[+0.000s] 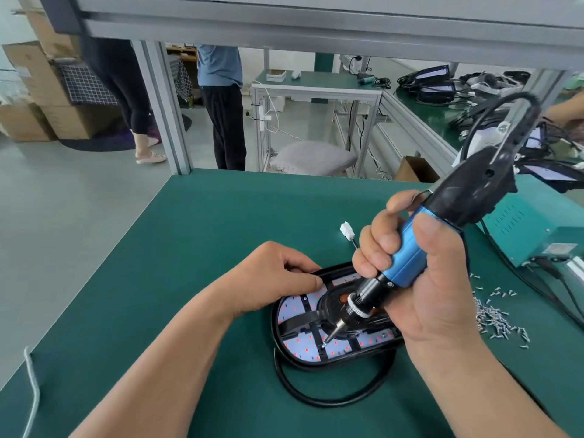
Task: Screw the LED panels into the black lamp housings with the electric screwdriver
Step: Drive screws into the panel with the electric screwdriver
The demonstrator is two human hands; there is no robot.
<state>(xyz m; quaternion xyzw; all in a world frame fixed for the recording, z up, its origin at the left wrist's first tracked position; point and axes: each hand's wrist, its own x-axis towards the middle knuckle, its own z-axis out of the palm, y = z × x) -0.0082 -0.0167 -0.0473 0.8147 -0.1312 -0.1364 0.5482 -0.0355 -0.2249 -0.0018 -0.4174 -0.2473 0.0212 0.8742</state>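
A black oval lamp housing [286, 352] lies on the green mat with white LED panels [303, 347] dotted red inside it. My right hand [420, 279] grips the blue and black electric screwdriver [407, 263], tilted, its bit tip down on a screw [323, 344] at the near edge of the panel. My left hand [271, 279] rests on the housing's far left rim, fingers curled over the edge and holding it. The right side of the housing is hidden behind my right hand.
A pile of several loose screws [496, 320] lies right of the housing. A black cable [331, 396] loops in front of it, and a white connector [346, 231] lies behind. A teal power box [534, 235] stands at the right. Two people stand beyond the bench.
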